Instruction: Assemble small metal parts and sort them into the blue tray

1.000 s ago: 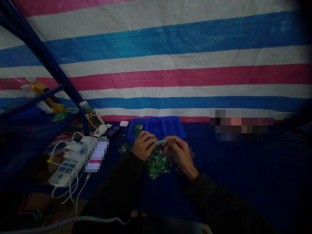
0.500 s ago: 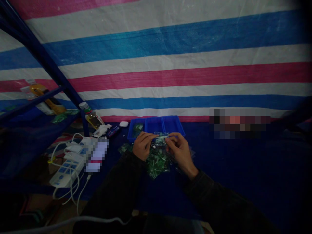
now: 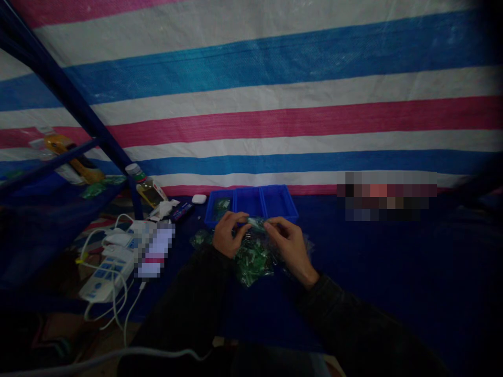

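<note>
At left, a white power strip (image 3: pixel 100 275) with cables plugged in lies on the blue table (image 3: pixel 373 272), and a capped bottle (image 3: pixel 146 188) tilts farther back. The blue tray (image 3: pixel 279 203) sits just beyond the hands — presumably for short reach — with green packets in its left compartment. The left hand (image 3: pixel 229 233) pinches the left end of a small clear packet (image 3: pixel 257 224), raised over a pile of green packets (image 3: pixel 253 262). The right hand (image 3: pixel 290 241) nips the other end between thumb and forefinger — a two-ended hold that probably keeps the film steady.
</note>
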`<action>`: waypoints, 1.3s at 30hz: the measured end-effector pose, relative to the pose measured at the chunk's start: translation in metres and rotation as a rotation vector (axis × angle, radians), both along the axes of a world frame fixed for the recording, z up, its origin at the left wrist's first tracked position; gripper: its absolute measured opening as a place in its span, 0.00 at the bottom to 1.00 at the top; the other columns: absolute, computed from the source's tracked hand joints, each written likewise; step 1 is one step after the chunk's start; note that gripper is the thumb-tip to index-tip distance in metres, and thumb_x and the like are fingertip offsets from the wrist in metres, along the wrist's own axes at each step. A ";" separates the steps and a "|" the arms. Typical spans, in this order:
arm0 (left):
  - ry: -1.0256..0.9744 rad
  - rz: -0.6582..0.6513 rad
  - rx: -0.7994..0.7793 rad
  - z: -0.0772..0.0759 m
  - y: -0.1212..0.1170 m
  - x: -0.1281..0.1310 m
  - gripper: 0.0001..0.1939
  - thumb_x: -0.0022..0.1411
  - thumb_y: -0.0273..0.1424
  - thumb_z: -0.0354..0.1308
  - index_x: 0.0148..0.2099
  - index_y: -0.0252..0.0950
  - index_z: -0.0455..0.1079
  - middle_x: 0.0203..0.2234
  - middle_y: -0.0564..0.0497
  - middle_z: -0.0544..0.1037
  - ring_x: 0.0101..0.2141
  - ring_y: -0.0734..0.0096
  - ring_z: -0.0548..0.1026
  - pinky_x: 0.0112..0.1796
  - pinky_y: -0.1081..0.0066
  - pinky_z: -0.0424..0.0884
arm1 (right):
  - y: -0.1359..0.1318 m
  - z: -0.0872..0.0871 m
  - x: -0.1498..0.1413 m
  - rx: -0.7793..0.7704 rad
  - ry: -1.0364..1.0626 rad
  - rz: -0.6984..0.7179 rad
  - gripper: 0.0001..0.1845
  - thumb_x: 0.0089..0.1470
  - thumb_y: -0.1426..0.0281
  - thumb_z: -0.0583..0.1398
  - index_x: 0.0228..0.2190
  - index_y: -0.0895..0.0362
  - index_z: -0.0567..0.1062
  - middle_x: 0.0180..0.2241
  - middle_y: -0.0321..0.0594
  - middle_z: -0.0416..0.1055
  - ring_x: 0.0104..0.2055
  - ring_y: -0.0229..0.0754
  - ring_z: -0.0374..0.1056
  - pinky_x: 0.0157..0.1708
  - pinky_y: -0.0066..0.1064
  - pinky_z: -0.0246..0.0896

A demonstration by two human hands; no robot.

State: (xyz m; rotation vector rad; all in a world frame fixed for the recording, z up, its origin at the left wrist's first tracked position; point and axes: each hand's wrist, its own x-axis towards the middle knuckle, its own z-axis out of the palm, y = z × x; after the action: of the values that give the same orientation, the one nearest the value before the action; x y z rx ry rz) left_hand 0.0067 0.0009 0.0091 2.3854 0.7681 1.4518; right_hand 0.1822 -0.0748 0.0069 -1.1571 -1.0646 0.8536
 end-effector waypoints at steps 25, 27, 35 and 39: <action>0.055 -0.082 0.053 0.007 0.001 -0.003 0.04 0.66 0.30 0.62 0.42 0.37 0.78 0.33 0.48 0.81 0.36 0.66 0.75 0.41 0.62 0.73 | -0.002 0.002 0.000 0.027 0.155 0.134 0.13 0.60 0.60 0.62 0.38 0.56 0.78 0.27 0.36 0.73 0.23 0.36 0.64 0.23 0.29 0.54; 0.034 -0.032 -0.004 0.004 0.001 -0.003 0.09 0.65 0.31 0.64 0.47 0.37 0.76 0.31 0.50 0.79 0.31 0.69 0.74 0.37 0.66 0.73 | -0.003 0.004 -0.001 0.014 0.139 0.117 0.14 0.59 0.58 0.63 0.37 0.56 0.78 0.26 0.35 0.71 0.23 0.36 0.62 0.23 0.29 0.54; -0.028 -0.042 -0.041 0.003 -0.005 -0.003 0.09 0.65 0.32 0.64 0.46 0.36 0.75 0.29 0.51 0.78 0.27 0.73 0.73 0.34 0.70 0.73 | -0.001 0.002 -0.002 -0.077 0.049 0.016 0.18 0.53 0.55 0.67 0.31 0.57 0.77 0.21 0.30 0.62 0.23 0.35 0.55 0.24 0.29 0.48; 0.054 -0.146 0.015 0.013 -0.007 -0.004 0.11 0.69 0.24 0.54 0.47 0.36 0.77 0.35 0.47 0.81 0.37 0.67 0.76 0.40 0.66 0.73 | -0.001 -0.001 0.000 -0.051 -0.001 0.016 0.22 0.59 0.53 0.62 0.23 0.56 0.70 0.20 0.29 0.58 0.23 0.35 0.52 0.23 0.29 0.46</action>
State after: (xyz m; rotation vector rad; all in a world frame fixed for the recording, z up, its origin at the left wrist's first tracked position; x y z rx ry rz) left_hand 0.0026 -0.0064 0.0223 2.4451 0.5825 1.3450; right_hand 0.1823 -0.0756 0.0061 -1.1933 -1.0593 0.8978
